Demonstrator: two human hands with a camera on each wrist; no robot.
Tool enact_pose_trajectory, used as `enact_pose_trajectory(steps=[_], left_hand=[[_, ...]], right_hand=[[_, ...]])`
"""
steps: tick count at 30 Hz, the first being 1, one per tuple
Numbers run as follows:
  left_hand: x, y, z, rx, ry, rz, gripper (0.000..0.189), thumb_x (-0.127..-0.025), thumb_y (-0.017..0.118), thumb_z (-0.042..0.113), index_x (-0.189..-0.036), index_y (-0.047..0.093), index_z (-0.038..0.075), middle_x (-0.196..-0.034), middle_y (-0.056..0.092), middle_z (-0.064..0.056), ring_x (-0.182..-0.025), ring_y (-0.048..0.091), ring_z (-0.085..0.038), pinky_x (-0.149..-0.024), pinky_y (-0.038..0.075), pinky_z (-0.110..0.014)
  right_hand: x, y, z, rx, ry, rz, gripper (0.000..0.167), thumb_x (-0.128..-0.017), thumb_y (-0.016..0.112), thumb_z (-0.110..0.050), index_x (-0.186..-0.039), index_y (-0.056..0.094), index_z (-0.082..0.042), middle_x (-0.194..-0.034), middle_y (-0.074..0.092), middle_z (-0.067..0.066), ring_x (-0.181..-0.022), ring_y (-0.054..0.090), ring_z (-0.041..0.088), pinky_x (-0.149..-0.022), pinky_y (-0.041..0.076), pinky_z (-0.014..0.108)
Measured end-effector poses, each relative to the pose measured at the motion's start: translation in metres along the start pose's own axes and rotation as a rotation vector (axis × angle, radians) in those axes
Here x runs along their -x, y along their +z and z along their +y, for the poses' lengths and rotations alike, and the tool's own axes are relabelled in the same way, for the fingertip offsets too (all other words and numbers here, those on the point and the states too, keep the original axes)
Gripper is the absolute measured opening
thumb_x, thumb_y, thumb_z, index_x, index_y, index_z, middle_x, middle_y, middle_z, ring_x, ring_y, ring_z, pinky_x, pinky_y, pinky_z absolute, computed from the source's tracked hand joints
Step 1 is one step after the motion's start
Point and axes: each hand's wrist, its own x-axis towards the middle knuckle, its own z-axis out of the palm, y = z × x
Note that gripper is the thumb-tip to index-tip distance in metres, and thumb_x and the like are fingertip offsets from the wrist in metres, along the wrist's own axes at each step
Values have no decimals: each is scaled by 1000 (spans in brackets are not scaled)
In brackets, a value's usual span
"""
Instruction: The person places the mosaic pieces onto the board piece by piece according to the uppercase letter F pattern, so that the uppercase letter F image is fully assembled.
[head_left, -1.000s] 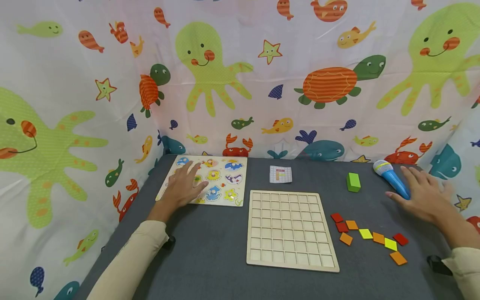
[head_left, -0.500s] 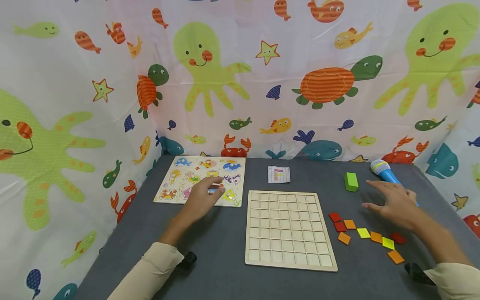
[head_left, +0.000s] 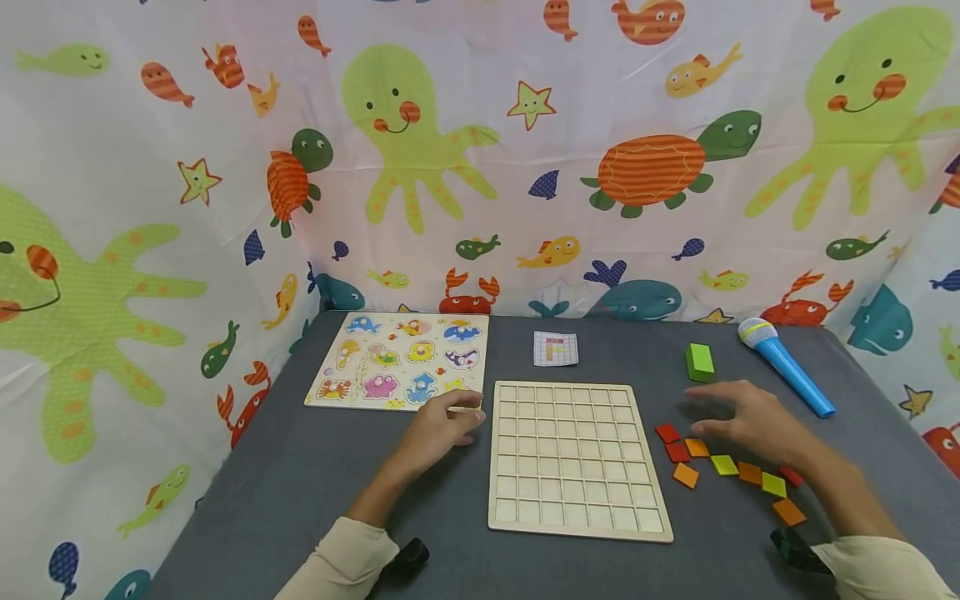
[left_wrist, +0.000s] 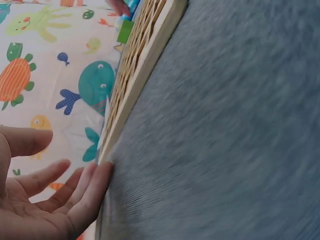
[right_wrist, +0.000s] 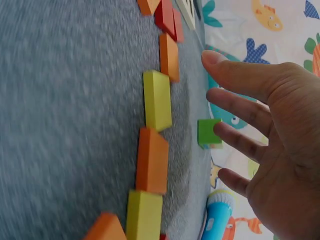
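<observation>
My left hand [head_left: 438, 433] is beside the upper left edge of a wooden grid board [head_left: 577, 533], its fingers loosely bent and holding nothing. In the left wrist view its fingertips [left_wrist: 104, 172] overlap the near end of the board's rim. My right hand [head_left: 757, 421] hovers above several small coloured tiles, thumb and fingers apart with nothing between them. Among these are red tiles [head_left: 677, 452], orange tiles [head_left: 686, 475] and yellow tiles [head_left: 724, 465]. Just beyond the right fingers stands a green block [head_left: 700, 363].
A peg puzzle board [head_left: 322, 392] with sea animals lies at the back left. Behind the grid board is a small paper card [head_left: 556, 348] with a coloured pattern. A blue toy microphone [head_left: 795, 379] lies at the right. A printed curtain [head_left: 510, 150] borders the grey table [head_left: 315, 500].
My left hand has moved right and nearer, off the peg puzzle to the grid board's edge. My right hand has moved left from the toy microphone to above the tiles.
</observation>
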Motion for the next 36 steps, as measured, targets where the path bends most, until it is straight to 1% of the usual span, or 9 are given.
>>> enact_pose_trajectory(steps=[7, 11, 15, 20, 23, 25, 28, 33, 36], left_hand=[[0, 12, -5, 47, -62, -42, 45, -104, 68, 20, -144, 61, 1, -139, 63, -19, -114, 70, -28, -81, 68, -37], [-1, 16, -4, 91, -80, -62, 46, -103, 69, 19, -144, 60, -2, -137, 61, -20, -111, 70, -27, -80, 69, -37], [-2, 19, -3, 100, -82, -63, 48, -103, 69, 18, -145, 59, -3, -137, 61, -21, -110, 69, -25, -79, 69, -38], [-4, 21, -3, 94, -90, -52, 49, -102, 70, 17, -145, 59, -4, -138, 61, -22, -110, 69, -25, -77, 69, -38], [-6, 22, -2, 95, -99, -41, 49, -101, 70, 16, -145, 59, -4, -138, 61, -21, -110, 70, -25, -77, 69, -38], [-7, 23, -1, 96, -103, -31, 48, -100, 71, 14, -144, 60, -4, -138, 61, -22, -110, 70, -25, -76, 69, -37], [-8, 24, 0, 95, -112, -15, 47, -99, 71, 12, -143, 61, -4, -136, 62, -22, -107, 71, -24, -73, 69, -37], [-8, 26, 1, 90, -129, 4, 47, -96, 72, 8, -141, 63, -4, -131, 63, -21, -98, 71, -22, -69, 69, -36], [-7, 26, 1, 92, -133, 6, 50, -92, 74, 4, -140, 63, -5, -128, 64, -21, -97, 73, -22, -68, 69, -36]], right_hand=[[-4, 9, -10, -53, -2, -25, 47, -93, 83, -33, -134, 74, -12, -139, 68, 19, -132, 51, 51, -101, 42, 81], [-6, 14, -12, -74, -27, -21, 40, -93, 82, -27, -130, 76, -13, -134, 71, 15, -126, 57, 44, -100, 47, 76], [-6, 18, -16, -96, -23, -24, 35, -93, 82, -21, -127, 78, -16, -131, 71, 13, -120, 57, 38, -96, 51, 68], [-7, 20, -19, -95, -8, -33, 32, -93, 81, -20, -125, 79, -18, -125, 71, 8, -118, 56, 34, -91, 54, 55], [-8, 19, -20, -88, -5, -49, 32, -94, 80, -21, -125, 79, -17, -122, 73, 5, -115, 56, 31, -88, 52, 45], [-7, 18, -21, -79, -5, -60, 32, -94, 80, -22, -125, 79, -17, -120, 73, 3, -113, 57, 29, -87, 50, 41], [-7, 17, -20, -62, -18, -70, 31, -95, 80, -23, -125, 79, -15, -119, 74, 2, -112, 58, 28, -88, 51, 42], [-6, 16, -17, -37, -51, -66, 29, -96, 79, -24, -123, 79, -14, -120, 75, 3, -110, 61, 27, -91, 56, 51], [-6, 16, -17, -25, -55, -68, 29, -96, 79, -23, -123, 79, -14, -119, 74, 3, -109, 60, 26, -89, 55, 48]])
